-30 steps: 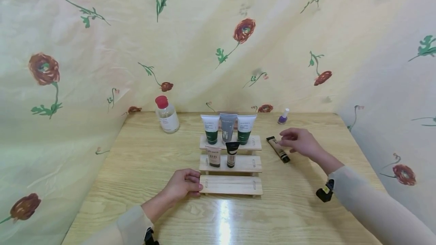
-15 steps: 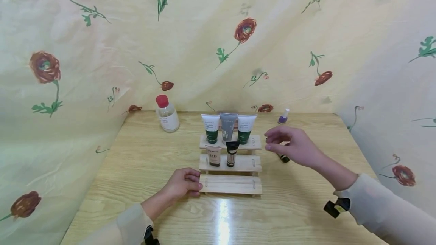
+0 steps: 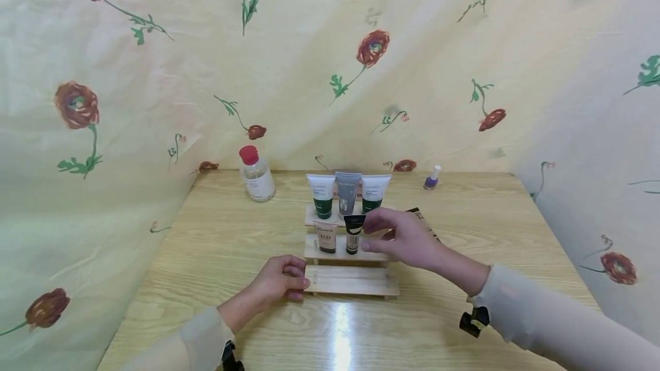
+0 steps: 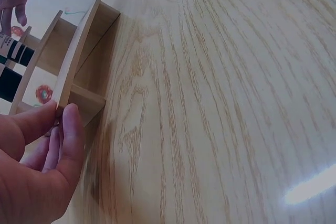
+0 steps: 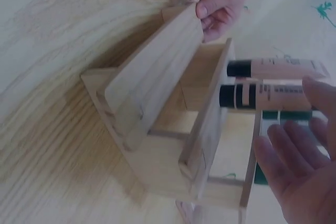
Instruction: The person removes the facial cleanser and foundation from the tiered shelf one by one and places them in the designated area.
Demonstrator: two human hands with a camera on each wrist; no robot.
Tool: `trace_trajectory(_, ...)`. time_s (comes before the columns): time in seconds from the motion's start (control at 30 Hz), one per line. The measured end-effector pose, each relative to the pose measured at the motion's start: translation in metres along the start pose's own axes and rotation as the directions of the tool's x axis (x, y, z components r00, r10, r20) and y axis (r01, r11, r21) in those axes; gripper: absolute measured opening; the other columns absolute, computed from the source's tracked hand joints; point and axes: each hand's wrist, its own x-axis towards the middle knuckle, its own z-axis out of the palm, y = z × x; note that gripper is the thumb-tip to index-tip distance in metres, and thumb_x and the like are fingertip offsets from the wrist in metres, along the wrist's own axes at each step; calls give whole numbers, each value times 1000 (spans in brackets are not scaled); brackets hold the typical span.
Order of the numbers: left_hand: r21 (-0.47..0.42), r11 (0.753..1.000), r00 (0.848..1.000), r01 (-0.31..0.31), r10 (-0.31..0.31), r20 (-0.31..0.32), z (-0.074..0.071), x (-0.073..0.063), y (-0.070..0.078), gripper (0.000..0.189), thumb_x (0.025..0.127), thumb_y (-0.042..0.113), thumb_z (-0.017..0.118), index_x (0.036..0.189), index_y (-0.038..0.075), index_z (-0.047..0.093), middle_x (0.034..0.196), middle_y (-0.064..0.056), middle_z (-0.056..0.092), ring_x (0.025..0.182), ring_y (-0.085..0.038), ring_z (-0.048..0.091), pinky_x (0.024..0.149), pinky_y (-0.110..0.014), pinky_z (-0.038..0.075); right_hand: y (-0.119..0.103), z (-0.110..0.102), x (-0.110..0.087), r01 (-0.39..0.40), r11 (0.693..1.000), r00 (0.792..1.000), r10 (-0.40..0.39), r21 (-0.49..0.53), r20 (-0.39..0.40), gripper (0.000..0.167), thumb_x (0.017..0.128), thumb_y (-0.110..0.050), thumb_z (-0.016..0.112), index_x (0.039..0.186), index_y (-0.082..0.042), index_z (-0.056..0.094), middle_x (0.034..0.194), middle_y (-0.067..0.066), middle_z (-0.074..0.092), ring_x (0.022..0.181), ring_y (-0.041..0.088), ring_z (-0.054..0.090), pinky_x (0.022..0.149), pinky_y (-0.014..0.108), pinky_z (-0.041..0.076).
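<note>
A three-tier wooden display rack (image 3: 350,279) stands mid-table. My left hand (image 3: 278,280) pinches the left end of its lowest board between thumb and fingers, also plain in the left wrist view. A beige tube with black ends (image 3: 353,235) stands cap down on the middle tier, beside a pink tube (image 3: 326,237). My right hand (image 3: 404,238) is at the black-ended tube's right side, thumb and fingers spread apart. In the right wrist view, the thumb overlaps that tube's upper end. Two white-and-green tubes (image 3: 322,193) flank a grey tube (image 3: 348,193) on the top tier.
Behind my right hand lies another beige-and-black tube (image 3: 419,214), partly hidden. A small purple nail polish bottle (image 3: 432,181) stands farther back. At the back left is a clear bottle with a red cap (image 3: 257,179). Flowered cloth (image 3: 289,62) hangs along the table's back edge.
My right hand has moved left from over the lying tube to the black-ended tube on the middle tier. My left hand has kept its hold on the rack.
</note>
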Motion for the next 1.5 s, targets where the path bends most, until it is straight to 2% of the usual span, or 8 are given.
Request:
trace_trajectory(0.17, 9, 1000, 1000, 6, -6, -2, 0, -1, 1, 42, 90, -6, 74, 127, -9, 55, 100, -13, 63, 78, -18, 68, 73, -40, 67, -1, 9, 4, -2, 1000, 999, 2, 3, -45, 39, 86, -26, 86, 119, -15, 69, 110, 0, 75, 105, 21, 73, 83, 34, 64)
trace_trajectory(0.43, 5, 1000, 1000, 18, -18, 6, -1, 0, 1, 43, 90, -5, 74, 127, -8, 55, 101, -12, 63, 79, -18, 68, 74, -40, 67, -1, 16, 9, -15, 996, 998, 21, 82, -63, 29, 85, -22, 86, 109, -15, 71, 102, 1, 76, 98, 20, 74, 77, 36, 63)
trace_trajectory(0.73, 8, 1000, 1000, 22, -23, 10, 0, -1, 2, 42, 90, -5, 74, 127, -8, 55, 101, -12, 63, 78, -18, 67, 73, -40, 67, -1, 18, 10, -37, 993, 996, 45, 108, -77, 19, 86, -18, 85, 98, -17, 71, 99, 1, 77, 91, 20, 75, 68, 27, 64)
trace_trajectory(0.93, 7, 1000, 1000, 26, -26, 3, 0, 1, 2, 43, 90, -5, 74, 128, -8, 55, 102, -13, 62, 79, -18, 67, 74, -40, 67, -6, 13, 6, -20, 995, 995, 30, 97, -94, 19, 87, -22, 85, 101, -17, 73, 102, 1, 77, 94, 17, 74, 74, 28, 64)
trace_trajectory(1.13, 12, 999, 999, 35, -35, -2, 0, 1, 2, 43, 90, -5, 75, 128, -7, 55, 103, -13, 62, 80, -18, 67, 74, -40, 67, -11, -5, -2, 22, 987, 993, -3, 158, -118, 22, 91, -20, 81, 111, -14, 74, 108, 2, 76, 99, 17, 72, 81, 31, 64)
trace_trajectory(1.27, 6, 999, 999, 37, -37, -1, 0, 0, 3, 43, 89, -5, 75, 128, -7, 55, 103, -13, 62, 80, -19, 67, 74, -40, 67, -11, -26, -11, 23, 988, 987, 2, 152, -160, 20, 94, -17, 77, 113, -12, 72, 105, 5, 74, 97, 16, 70, 81, 29, 64)
trace_trajectory(1.5, -5, 1000, 1000, 28, -28, 6, 0, 0, 2, 45, 89, -6, 75, 129, -9, 55, 102, -14, 61, 80, -19, 67, 73, -41, 67, 12, -66, -22, -106, 988, 972, 126, 111, -198, 29, 101, -22, 68, 125, -6, 68, 109, 13, 71, 92, 12, 70, 75, 28, 64)
